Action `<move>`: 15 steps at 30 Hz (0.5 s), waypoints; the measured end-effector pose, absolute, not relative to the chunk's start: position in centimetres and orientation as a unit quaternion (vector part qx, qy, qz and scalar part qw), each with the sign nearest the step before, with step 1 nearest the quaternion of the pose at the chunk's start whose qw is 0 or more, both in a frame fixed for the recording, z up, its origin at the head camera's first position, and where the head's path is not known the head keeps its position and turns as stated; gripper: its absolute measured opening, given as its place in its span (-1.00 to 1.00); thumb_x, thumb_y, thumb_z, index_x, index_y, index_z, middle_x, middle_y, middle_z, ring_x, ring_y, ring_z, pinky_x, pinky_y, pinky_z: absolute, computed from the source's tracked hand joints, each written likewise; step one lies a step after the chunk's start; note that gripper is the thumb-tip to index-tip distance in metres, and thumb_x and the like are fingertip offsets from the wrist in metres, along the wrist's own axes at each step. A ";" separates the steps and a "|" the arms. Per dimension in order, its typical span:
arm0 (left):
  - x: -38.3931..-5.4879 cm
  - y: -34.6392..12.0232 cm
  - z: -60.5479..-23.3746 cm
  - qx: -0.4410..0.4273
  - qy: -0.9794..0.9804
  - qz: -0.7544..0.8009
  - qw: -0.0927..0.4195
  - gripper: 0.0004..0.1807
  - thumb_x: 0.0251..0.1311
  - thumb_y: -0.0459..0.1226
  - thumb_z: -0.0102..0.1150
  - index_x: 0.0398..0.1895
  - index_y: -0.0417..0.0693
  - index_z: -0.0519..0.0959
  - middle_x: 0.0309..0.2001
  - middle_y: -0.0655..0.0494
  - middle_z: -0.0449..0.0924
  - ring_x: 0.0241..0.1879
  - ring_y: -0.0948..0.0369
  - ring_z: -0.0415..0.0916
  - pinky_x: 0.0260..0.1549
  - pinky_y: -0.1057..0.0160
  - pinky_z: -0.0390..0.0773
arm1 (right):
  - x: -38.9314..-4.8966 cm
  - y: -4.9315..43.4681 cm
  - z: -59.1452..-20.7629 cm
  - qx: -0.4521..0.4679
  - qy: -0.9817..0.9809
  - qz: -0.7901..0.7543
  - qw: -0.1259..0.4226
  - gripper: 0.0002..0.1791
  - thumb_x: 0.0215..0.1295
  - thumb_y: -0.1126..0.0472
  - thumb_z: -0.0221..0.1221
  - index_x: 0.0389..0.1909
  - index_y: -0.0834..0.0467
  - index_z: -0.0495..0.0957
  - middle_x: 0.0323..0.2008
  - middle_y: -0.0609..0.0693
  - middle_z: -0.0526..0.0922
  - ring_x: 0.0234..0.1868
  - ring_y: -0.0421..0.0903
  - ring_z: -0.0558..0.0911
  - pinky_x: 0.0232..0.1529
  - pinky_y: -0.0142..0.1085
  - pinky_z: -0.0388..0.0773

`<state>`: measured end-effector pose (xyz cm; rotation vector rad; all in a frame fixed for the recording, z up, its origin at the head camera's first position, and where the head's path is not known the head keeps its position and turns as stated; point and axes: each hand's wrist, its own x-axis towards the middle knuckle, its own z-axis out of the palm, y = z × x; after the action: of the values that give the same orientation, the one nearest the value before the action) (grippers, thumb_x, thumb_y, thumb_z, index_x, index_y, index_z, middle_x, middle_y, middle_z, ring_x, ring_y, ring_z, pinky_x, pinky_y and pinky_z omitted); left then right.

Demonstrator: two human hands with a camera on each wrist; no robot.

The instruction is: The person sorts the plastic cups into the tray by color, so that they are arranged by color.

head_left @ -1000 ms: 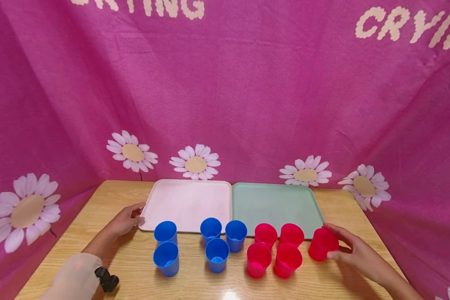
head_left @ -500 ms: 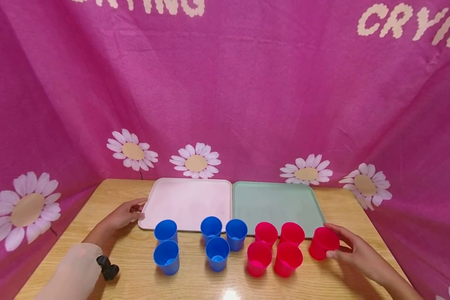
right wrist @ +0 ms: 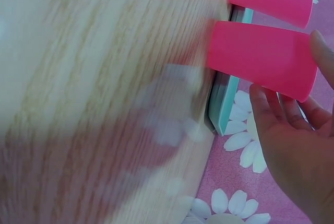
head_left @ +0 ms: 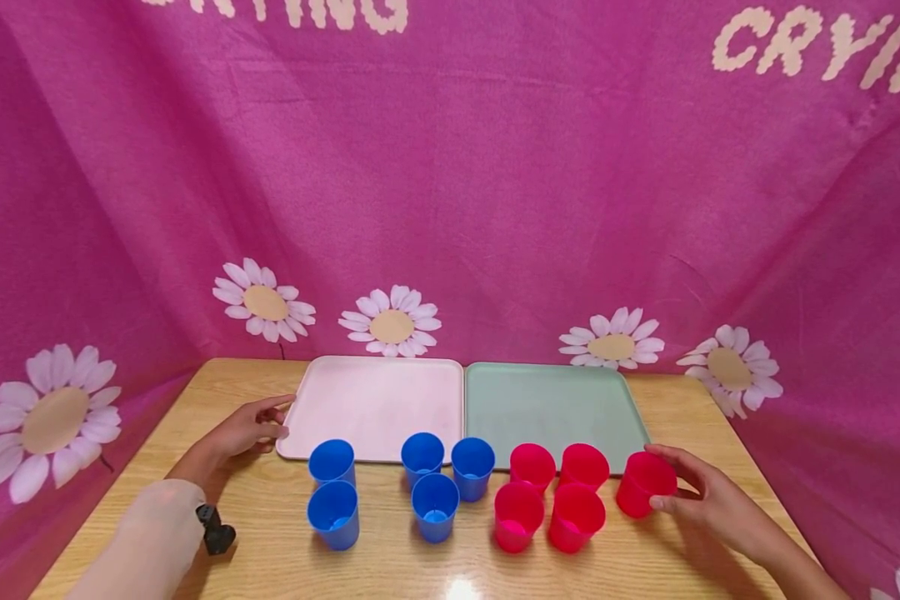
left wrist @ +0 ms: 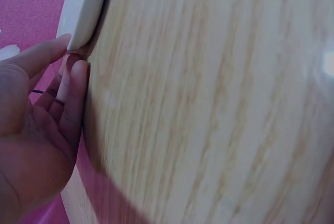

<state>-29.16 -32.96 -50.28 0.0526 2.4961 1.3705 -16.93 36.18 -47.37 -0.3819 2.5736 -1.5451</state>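
Observation:
At the left edge of the pale pink tray (head_left: 371,408), my left hand (head_left: 246,427) holds the rim near the front corner. In the left wrist view, the thumb (left wrist: 55,46) rests on the rim of that tray (left wrist: 88,10), while the other fingers bend in beside and under it. My right hand (head_left: 708,500) grips the outermost red cup (head_left: 637,487), thumb on the near side and fingers round the far side. The right wrist view has this cup (right wrist: 263,59) upright, its base at the table, beside the green tray's corner (right wrist: 223,106).
Several blue cups (head_left: 335,529) stand upright before the pink tray, and several red cups (head_left: 573,533) before the green tray (head_left: 555,412). Both trays lie side by side on the wooden table (head_left: 390,575). A magenta flowered cloth (head_left: 450,208) hangs close behind and around.
My left hand has slid slightly forward along the pink tray's edge. The right hand stays on the red cup, and the cups keep their places.

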 end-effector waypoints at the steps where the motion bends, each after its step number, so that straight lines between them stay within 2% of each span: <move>1: -29.2 -33.0 -50.3 0.021 0.867 0.476 0.146 -0.23 0.37 -0.37 0.26 0.59 -0.19 0.17 -0.01 -0.14 0.44 -0.15 0.07 0.46 -0.25 0.24 0.67 | -16.9 36.2 -47.3 -0.130 0.849 -0.510 0.057 -0.22 0.29 0.30 0.38 0.45 0.42 0.26 0.27 0.16 0.51 0.10 -0.55 0.50 -0.03 -0.41 0.65; 8: -29.4 -32.8 -50.4 0.009 0.875 0.462 0.144 -0.23 0.37 -0.35 0.27 0.59 -0.13 0.20 0.00 -0.14 0.46 -0.13 0.07 0.47 -0.23 0.23 0.67 | -17.0 36.4 -47.2 -0.149 0.845 -0.511 0.050 -0.27 0.31 0.32 0.36 0.43 0.40 0.29 0.21 0.00 0.58 0.12 -0.51 0.52 -0.02 -0.42 0.63; 12: -29.2 -32.8 -50.3 0.003 0.877 0.459 0.143 -0.24 0.37 -0.35 0.27 0.59 -0.12 0.20 0.02 -0.16 0.46 -0.12 0.05 0.47 -0.21 0.21 0.67 | -17.1 36.3 -46.7 -0.149 0.848 -0.505 0.055 -0.28 0.32 0.31 0.36 0.43 0.38 0.30 0.21 0.08 0.58 0.11 -0.49 0.54 -0.03 -0.41 0.65; 15: -29.1 -32.8 -50.2 0.002 0.877 0.459 0.143 -0.24 0.37 -0.35 0.27 0.59 -0.12 0.20 0.02 -0.16 0.46 -0.11 0.05 0.46 -0.20 0.22 0.67 | -17.4 36.3 -46.0 -0.147 0.851 -0.500 0.060 -0.28 0.34 0.29 0.35 0.44 0.36 0.29 0.23 0.22 0.54 0.11 -0.49 0.54 -0.04 -0.38 0.66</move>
<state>-29.08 -32.78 -50.17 0.0053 2.5293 1.3249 -17.36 36.28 -46.04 -0.4462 2.5770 -1.5122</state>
